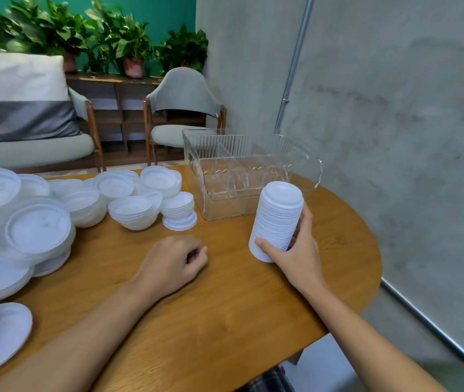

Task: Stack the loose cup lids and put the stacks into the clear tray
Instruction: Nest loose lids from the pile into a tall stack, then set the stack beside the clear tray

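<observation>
**Barely begun: nearly all the work lies ahead**

My left grip rests on the round wooden desk, fingers curled in, holding nothing I can see. My right grip wraps the lower part of a tall stack of white plastic cup lids. The stack is tilted, just in front of the clear ribbed plastic tray and not in it. Left of the tray sit a short white lid stack and a big heap of loose white lids, unsorted. I see no lids in the tray's compartments, so I judge one stack ready and everything else left.
</observation>
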### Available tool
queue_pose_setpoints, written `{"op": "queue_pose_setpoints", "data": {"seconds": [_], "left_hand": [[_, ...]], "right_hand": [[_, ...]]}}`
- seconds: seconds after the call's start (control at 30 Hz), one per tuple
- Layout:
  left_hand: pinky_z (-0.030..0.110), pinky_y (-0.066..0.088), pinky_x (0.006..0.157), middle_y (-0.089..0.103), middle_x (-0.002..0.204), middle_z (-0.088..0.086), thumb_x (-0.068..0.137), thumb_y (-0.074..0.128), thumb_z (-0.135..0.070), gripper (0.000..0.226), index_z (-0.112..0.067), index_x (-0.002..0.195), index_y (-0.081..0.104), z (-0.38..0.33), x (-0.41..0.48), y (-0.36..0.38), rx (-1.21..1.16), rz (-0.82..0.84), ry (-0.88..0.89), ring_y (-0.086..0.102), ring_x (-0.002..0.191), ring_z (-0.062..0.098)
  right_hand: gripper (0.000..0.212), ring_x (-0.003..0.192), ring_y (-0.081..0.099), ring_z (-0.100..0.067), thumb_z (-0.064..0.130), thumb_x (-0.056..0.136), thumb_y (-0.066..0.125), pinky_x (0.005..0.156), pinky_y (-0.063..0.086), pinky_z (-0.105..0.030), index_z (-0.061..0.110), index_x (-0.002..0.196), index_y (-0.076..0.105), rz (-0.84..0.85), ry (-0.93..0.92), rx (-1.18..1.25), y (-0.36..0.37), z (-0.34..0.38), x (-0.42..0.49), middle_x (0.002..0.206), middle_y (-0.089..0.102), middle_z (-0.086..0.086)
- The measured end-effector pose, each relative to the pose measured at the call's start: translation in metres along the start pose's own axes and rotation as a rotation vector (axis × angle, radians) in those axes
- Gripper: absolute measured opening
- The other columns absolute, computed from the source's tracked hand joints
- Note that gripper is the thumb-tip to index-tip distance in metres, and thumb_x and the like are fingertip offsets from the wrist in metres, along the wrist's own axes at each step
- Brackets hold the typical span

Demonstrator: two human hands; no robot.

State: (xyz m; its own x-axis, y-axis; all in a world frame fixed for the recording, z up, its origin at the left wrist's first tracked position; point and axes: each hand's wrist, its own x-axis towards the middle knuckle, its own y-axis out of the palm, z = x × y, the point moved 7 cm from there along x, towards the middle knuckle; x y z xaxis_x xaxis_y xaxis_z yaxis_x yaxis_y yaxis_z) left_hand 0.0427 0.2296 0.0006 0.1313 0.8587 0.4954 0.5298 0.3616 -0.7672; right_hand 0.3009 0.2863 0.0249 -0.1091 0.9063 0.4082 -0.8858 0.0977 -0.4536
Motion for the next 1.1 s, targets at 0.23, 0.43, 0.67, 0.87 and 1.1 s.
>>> {"op": "queue_pose_setpoints", "data": {"seconds": [0.23,0.43,0.67,0.87,1.1], "left_hand": [[0.036,0.041,0.054,0.049,0.062,-0.011,0.098,0.051,-0.043,0.036,-0.027,0.067,0.044,0.005,-0.003,0.002,-0.025,0.005,0.006,0.049,0.062,0.010],[0.038,0.044,0.056,0.052,0.065,-0.009,0.099,0.047,-0.048,0.039,-0.022,0.069,0.051,0.009,-0.003,0.004,-0.032,0.019,-0.013,0.051,0.064,0.013],[0.035,0.043,0.055,0.052,0.065,-0.010,0.098,0.047,-0.050,0.041,-0.023,0.068,0.052,0.009,-0.003,0.003,-0.035,0.020,-0.031,0.052,0.064,0.013],[0.036,0.044,0.055,0.053,0.065,-0.009,0.098,0.046,-0.050,0.041,-0.023,0.069,0.052,0.007,-0.004,0.003,-0.015,0.020,-0.048,0.053,0.065,0.013],[0.036,0.042,0.055,0.050,0.067,-0.012,0.102,0.058,-0.035,0.033,-0.024,0.071,0.051,-0.004,-0.005,-0.001,0.072,0.002,-0.042,0.048,0.063,0.010]], "right_hand": [[0.113,0.134,0.052,-0.011,0.040,0.075,0.092,0.105,0.051,-0.044,0.043,0.158,0.016,-0.063,0.034,-0.048,-0.023,-0.026,0.027,0.153,0.046,0.016],[0.109,0.130,0.052,-0.010,0.039,0.077,0.091,0.104,0.051,-0.042,0.038,0.158,0.018,-0.061,0.059,-0.065,-0.030,-0.043,0.050,0.151,0.047,0.016],[0.109,0.128,0.051,-0.007,0.041,0.079,0.090,0.105,0.050,-0.041,0.037,0.159,0.017,-0.024,0.094,-0.069,-0.030,-0.055,0.067,0.146,0.047,0.021],[0.117,0.133,0.047,-0.005,0.047,0.078,0.090,0.109,0.045,-0.038,0.037,0.163,0.011,-0.007,0.139,-0.044,-0.029,-0.058,0.052,0.149,0.042,0.024],[0.096,0.145,0.043,-0.015,0.054,0.083,0.081,0.120,0.038,-0.040,0.024,0.160,0.032,0.055,0.194,-0.112,-0.027,-0.047,-0.003,0.158,0.045,0.004]]}}
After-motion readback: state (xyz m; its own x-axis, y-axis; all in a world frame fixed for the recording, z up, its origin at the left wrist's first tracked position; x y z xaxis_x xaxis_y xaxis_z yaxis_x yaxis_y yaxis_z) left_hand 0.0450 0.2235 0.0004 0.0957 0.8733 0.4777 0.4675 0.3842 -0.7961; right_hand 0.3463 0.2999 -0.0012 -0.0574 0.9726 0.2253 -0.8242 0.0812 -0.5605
